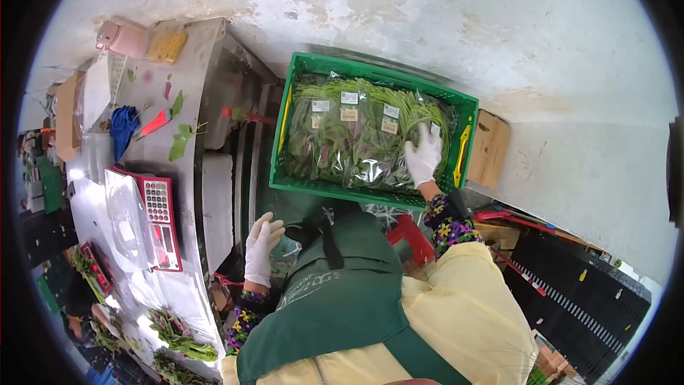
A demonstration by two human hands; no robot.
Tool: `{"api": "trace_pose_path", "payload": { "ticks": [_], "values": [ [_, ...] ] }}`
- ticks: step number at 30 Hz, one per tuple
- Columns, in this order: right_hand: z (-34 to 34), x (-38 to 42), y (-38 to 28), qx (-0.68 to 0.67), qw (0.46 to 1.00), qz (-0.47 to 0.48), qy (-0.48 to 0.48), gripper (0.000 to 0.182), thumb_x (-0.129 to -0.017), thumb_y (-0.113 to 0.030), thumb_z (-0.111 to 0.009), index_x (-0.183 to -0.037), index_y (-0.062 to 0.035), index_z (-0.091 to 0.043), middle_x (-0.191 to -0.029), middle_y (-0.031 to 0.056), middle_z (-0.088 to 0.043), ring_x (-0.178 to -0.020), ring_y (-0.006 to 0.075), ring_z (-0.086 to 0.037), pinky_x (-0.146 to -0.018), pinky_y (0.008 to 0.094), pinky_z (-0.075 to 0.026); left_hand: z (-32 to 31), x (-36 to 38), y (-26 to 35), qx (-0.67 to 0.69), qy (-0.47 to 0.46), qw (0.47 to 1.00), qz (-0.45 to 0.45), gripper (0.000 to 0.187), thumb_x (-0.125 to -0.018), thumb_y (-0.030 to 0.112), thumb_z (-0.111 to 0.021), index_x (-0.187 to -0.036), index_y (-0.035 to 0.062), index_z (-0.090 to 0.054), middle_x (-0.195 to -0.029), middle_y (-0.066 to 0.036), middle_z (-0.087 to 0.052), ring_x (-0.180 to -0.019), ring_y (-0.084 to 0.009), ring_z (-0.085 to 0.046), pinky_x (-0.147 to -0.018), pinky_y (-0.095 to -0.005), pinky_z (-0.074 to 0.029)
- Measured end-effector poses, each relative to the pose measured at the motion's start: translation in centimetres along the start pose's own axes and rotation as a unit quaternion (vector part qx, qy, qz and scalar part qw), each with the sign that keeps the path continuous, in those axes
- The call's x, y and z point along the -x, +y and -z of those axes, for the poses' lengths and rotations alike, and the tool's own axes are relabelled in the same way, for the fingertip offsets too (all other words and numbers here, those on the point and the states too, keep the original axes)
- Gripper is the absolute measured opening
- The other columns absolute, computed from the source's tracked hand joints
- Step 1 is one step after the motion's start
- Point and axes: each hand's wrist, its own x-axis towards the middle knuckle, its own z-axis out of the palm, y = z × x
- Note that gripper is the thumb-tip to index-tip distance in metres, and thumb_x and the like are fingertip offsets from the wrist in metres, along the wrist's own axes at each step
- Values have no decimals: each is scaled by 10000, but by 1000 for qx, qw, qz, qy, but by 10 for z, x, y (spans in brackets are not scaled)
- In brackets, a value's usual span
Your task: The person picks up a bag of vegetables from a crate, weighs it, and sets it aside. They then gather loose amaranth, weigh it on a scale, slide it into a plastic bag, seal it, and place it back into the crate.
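Observation:
My right hand (424, 157), in a white glove, rests on the right end of a row of clear bags of leafy greens (356, 139). Its fingers are stretched out over the bag there, near a white label. The bags lie side by side in a green plastic crate (285, 184), stems toward the wall, several with white and tan labels. My left hand (261, 246), also gloved, is raised beside the table edge in front of my green apron. Its fingers are apart and nothing is in it.
Left of me, a metal table (187, 93) carries a red-framed scale (158, 221), a red-handled knife (154, 123), a blue cloth (122, 128) and loose greens (182, 342). A cardboard box (489, 150) stands right of the crate, and black crates (570, 292) stand at lower right.

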Motion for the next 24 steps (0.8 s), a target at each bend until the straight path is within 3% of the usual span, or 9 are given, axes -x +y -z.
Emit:
{"api": "trace_pose_path", "payload": {
  "ticks": [2, 6, 9, 10, 12, 15, 16, 19, 24],
  "values": [
    [-10, 3, 24, 12, 976, -219, 0, 707, -814, -433, -628, -1432, -205, -371, -1457, 221, -315, -1334, 463, -272, -1070, 538, -284, -4, -1, 2, -10, -7, 1000, -4, 449, -989, 359, -477, -1336, 73, -483, -1172, -136, -625, -1066, -209, -607, -936, -341, -441],
    [-76, 6, 26, -22, 996, -61, -68, 868, -803, -617, -562, -1511, -282, -188, -1532, 273, -126, -1391, 504, -128, -1062, 663, -202, -11, -2, 6, -6, -6, 1000, 15, 429, -983, 343, -493, -1316, 73, -499, -1155, -123, -633, -1060, -194, -608, -937, -329, -433],
    [-70, 17, -30, 70, 967, -102, -222, 914, -779, -647, -562, -1510, -249, -184, -1490, 322, -212, -1381, 486, -190, -1084, 614, -173, -9, 7, 5, -2, -12, 1000, -8, 418, -984, 321, -495, -1311, 62, -497, -1147, -125, -637, -1038, -196, -615, -908, -324, -451],
    [-89, 8, -13, 113, 973, -5, -203, 906, -780, -667, -536, -1501, -233, -202, -1482, 274, -291, -1363, 471, -258, -1087, 567, -226, -4, 7, 2, 10, -11, 1000, -4, 418, -985, 313, -497, -1318, 61, -491, -1146, -128, -634, -1042, -197, -613, -902, -323, -457],
    [-49, 7, -35, -15, 965, -42, -257, 856, -800, -647, -530, -1461, -153, -304, -1346, 212, -501, -1190, 406, -511, -985, 454, -397, 6, 17, 1, 17, 5, 1000, -24, 434, -983, 318, -505, -1314, 37, -490, -1130, -125, -629, -1011, -185, -610, -896, -306, -466],
    [-8, -5, -68, 73, 930, -57, -355, 490, -935, -373, -519, -1318, -68, -519, -1301, 204, -544, -1114, 362, -544, -963, 442, -427, 34, 18, -24, 83, 46, 993, -70, 442, -978, 306, -527, -1313, 20, -488, -1124, -134, -629, -1013, -182, -608, -882, -307, -485],
    [-19, -10, -30, 65, 958, 164, -224, 525, -940, -442, -471, -1261, -37, -561, -1297, 208, -544, -1100, 379, -549, -959, 460, -425, 46, 17, -45, 91, 70, 988, -100, 428, -974, 299, -535, -1287, 9, -508, -1080, -118, -632, -997, -172, -608, -873, -298, -489],
    [-25, -26, -17, 194, 956, 122, -185, 589, -924, -466, -480, -1237, 28, -551, -1177, 243, -605, -1060, 413, -570, -948, 435, -437, 79, 49, -67, 126, 185, 966, -127, 375, -961, 268, -555, -1218, -5, -559, -997, -92, -657, -894, -152, -624, -837, -295, -503],
    [-36, -7, -105, 18, 925, 377, -49, 395, -916, -249, -551, -1207, 18, -583, -1218, 212, -582, -1140, 371, -533, -984, 434, -417, 157, 94, -126, 173, 433, 869, -165, 272, -906, 154, -559, -1102, -23, -628, -890, -88, -684, -800, -131, -636, -758, -266, -516]
  ]
}}
